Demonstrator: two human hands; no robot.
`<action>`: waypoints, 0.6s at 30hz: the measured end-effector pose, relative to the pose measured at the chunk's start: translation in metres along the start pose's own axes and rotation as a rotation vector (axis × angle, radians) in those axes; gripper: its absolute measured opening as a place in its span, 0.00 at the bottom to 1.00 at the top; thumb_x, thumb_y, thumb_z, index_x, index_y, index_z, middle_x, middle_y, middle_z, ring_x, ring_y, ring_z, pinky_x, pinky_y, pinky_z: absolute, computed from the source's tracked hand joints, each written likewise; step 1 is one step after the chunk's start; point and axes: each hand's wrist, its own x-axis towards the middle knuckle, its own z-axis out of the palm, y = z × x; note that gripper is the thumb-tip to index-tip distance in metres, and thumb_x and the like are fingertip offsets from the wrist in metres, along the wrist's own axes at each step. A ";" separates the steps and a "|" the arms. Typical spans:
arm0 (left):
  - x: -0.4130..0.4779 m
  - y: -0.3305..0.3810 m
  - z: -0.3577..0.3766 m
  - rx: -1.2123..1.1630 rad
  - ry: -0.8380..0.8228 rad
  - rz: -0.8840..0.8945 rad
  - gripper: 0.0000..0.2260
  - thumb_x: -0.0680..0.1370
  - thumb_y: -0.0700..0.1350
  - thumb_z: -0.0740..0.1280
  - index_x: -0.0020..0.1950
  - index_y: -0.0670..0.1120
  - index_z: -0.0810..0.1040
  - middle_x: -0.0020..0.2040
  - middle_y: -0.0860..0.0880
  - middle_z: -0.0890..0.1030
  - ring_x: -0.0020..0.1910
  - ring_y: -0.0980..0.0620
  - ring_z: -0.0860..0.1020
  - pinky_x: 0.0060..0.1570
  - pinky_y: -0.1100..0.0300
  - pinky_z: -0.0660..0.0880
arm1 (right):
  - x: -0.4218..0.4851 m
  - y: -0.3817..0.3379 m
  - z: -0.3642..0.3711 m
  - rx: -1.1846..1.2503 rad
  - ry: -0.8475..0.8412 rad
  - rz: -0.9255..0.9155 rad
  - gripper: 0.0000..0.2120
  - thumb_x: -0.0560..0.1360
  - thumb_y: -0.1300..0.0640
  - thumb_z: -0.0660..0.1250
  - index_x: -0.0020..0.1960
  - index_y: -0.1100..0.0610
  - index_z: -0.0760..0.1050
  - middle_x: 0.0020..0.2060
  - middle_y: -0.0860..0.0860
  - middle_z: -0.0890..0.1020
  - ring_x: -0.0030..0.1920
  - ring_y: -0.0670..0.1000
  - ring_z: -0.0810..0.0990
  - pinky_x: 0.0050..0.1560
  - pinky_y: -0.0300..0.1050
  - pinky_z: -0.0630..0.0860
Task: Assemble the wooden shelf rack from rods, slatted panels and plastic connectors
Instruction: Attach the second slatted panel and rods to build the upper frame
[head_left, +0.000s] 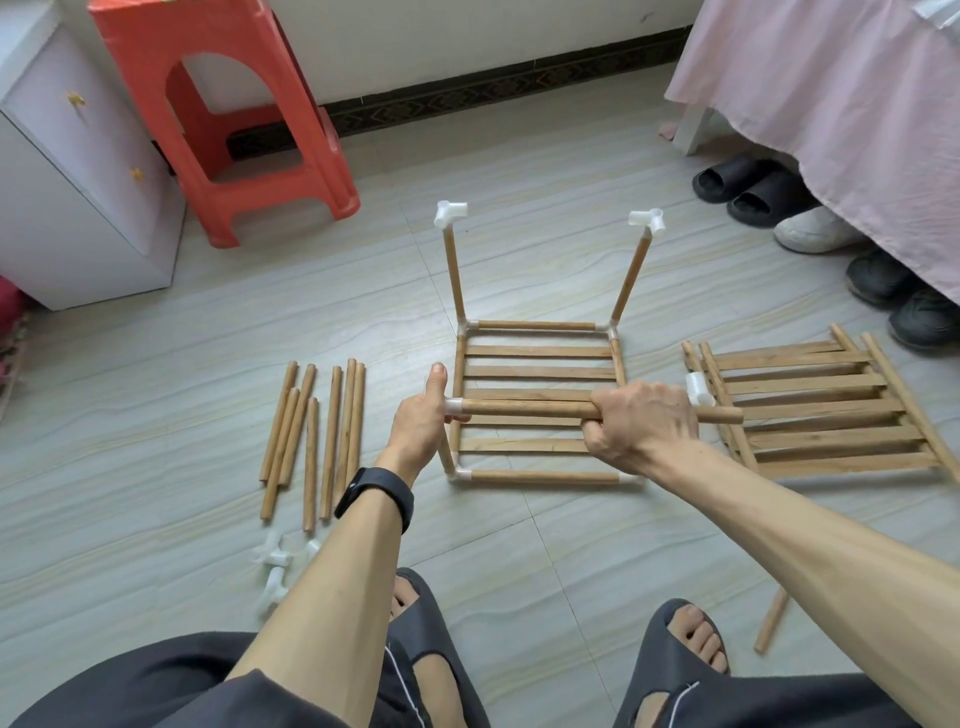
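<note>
Where loose rods (311, 436) lie at left, spare connectors (275, 566) half hidden behind forearm (332, 587). Left hand (421, 421) curled round connector (454, 405), mostly covered, thumb up. Right hand (641, 421) fists horizontal rod (524, 408) above floor frame (540, 475). Slatted panels (815, 410) right, stacked, count unclear.

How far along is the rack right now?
Done: bottom tier with its panel, and two rear uprights topped with connectors. In hand: right hand grips a rod; left hand holds the front-left connector it meets. Left: no front-right upright shows yet; loose rods, spare panels, loose connectors.
</note>
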 end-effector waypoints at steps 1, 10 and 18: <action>0.000 -0.001 -0.001 0.001 -0.008 0.000 0.36 0.83 0.66 0.49 0.38 0.45 0.86 0.38 0.47 0.80 0.41 0.53 0.72 0.64 0.46 0.70 | 0.000 -0.005 0.004 0.022 -0.008 -0.004 0.10 0.67 0.47 0.55 0.35 0.52 0.68 0.24 0.45 0.64 0.26 0.50 0.64 0.32 0.42 0.60; -0.008 0.002 -0.009 0.146 -0.010 0.015 0.34 0.82 0.68 0.48 0.47 0.44 0.84 0.45 0.46 0.82 0.58 0.39 0.77 0.63 0.43 0.71 | 0.009 -0.016 0.005 0.040 -0.056 -0.053 0.09 0.71 0.47 0.57 0.38 0.52 0.70 0.28 0.46 0.71 0.29 0.50 0.69 0.31 0.42 0.59; -0.042 0.041 0.060 0.874 0.300 0.670 0.17 0.83 0.55 0.56 0.66 0.49 0.74 0.63 0.46 0.79 0.67 0.45 0.70 0.66 0.47 0.64 | -0.017 0.056 -0.021 0.551 0.278 0.419 0.20 0.77 0.35 0.60 0.55 0.50 0.75 0.50 0.47 0.75 0.52 0.50 0.71 0.51 0.48 0.67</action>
